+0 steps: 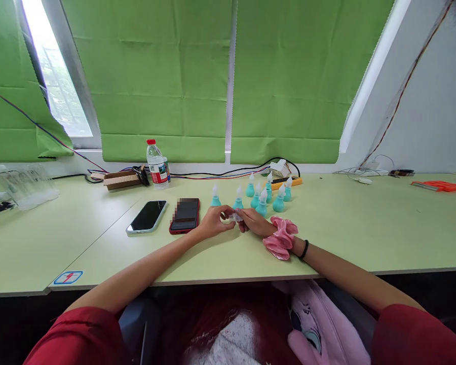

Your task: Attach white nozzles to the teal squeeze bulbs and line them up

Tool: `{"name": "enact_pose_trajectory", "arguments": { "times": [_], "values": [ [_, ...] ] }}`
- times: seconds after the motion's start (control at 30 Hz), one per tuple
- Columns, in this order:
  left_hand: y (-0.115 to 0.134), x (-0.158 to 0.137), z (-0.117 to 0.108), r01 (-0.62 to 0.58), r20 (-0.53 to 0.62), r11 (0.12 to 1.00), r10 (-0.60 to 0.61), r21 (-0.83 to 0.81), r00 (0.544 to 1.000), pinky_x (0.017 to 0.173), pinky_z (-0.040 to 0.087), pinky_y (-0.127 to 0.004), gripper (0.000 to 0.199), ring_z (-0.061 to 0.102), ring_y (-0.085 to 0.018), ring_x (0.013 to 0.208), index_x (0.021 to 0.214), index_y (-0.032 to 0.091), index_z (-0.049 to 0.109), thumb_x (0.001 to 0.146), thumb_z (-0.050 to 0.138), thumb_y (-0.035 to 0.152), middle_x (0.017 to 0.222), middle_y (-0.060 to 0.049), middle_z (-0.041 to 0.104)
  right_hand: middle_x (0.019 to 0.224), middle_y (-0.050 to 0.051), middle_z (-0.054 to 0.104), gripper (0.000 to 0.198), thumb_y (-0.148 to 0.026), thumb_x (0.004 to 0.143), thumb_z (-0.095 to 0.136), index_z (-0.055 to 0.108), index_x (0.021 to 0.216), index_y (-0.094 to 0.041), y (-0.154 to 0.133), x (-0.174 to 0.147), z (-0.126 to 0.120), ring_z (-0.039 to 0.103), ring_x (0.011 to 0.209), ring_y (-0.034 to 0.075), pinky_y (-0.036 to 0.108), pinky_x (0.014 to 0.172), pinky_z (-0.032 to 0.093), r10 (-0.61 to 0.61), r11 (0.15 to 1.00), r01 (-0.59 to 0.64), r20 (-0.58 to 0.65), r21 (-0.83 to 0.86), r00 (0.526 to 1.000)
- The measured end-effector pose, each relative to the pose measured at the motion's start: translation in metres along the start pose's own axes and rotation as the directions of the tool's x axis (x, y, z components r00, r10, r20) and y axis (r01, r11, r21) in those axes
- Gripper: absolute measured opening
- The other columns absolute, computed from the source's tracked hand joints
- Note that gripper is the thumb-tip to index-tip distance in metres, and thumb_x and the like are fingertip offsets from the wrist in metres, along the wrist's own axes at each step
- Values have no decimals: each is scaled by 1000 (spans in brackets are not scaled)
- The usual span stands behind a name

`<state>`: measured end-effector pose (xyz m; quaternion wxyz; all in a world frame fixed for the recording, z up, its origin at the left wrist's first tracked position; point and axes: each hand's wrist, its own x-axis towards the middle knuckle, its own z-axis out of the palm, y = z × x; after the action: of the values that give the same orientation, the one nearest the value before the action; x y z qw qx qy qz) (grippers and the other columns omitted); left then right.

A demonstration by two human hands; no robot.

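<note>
My left hand (216,221) and my right hand (254,222) meet over the table, pinching a small translucent whitish piece (234,217) between their fingertips. What kind of piece it is I cannot make out. Just beyond my fingers stand several small turquoise bulb-shaped pieces with pointed, frosted white tops. One such turquoise bulb (216,201) is behind my left hand, and another turquoise bulb (238,203) is right behind the fingertips, its lower part hidden. The rest, such as this turquoise bulb (278,204), form a loose group beyond my right hand. A pink scrunchie (280,238) circles my right wrist.
Left of my hands lie a red-edged phone (185,215) and a light-cased phone (147,217). A water bottle (158,170) and a cardboard box (122,179) stand farther back. Behind the bulbs lies a yellow tool (285,184); orange-handled scissors-like tools (443,186) lie far right.
</note>
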<state>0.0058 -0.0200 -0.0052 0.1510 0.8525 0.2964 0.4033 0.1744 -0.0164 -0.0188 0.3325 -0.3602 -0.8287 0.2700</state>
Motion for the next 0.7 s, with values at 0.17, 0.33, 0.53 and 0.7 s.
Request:
{"name": "enact_pose_trajectory", "arguments": {
  "times": [0.17, 0.33, 0.53, 0.7],
  "values": [
    [1, 0, 0, -4, -13, 1000, 4, 0, 1000, 58, 42, -20, 17, 48, -9, 58, 74, 12, 57, 57, 55, 16, 65, 0, 58, 44, -1, 48, 51, -50, 85, 16, 44, 59, -16, 0, 0, 1, 43, 42, 8, 21, 47, 36, -9, 1000, 9, 1, -13, 1000],
    [-2, -1, 2, -24, -34, 1000, 24, -15, 999, 57, 42, -20, 17, 47, -8, 57, 74, 13, 57, 58, 56, 15, 64, 0, 57, 44, -1, 48, 49, -47, 86, 15, 44, 60, -16, -5, -2, 1, 45, 43, 8, 21, 49, 36, -10, 998, 10, -7, -69, 1000],
    [-5, 1, 1, 37, -50, 999, -38, -18, 998, 57, 43, -20, 16, 50, -9, 58, 75, 12, 57, 61, 57, 20, 65, -1, 59, 50, -4, 52, 27, -39, 85, 28, 43, 92, -18, -17, -4, -2, 47, 45, 10, 21, 50, 33, -47, 957, -20, -222, -290, 974],
    [-12, 1, 3, 89, -26, 996, -89, -16, 996, 58, 44, -21, 24, 53, -10, 61, 84, 12, 59, 63, 57, 24, 71, -3, 61, 56, -1, 56, 24, -36, 82, 35, 45, 92, -17, -24, -1, -21, 49, 50, 11, 22, 52, 34, -224, 858, -4, -381, -514, 897]
  ]
}}
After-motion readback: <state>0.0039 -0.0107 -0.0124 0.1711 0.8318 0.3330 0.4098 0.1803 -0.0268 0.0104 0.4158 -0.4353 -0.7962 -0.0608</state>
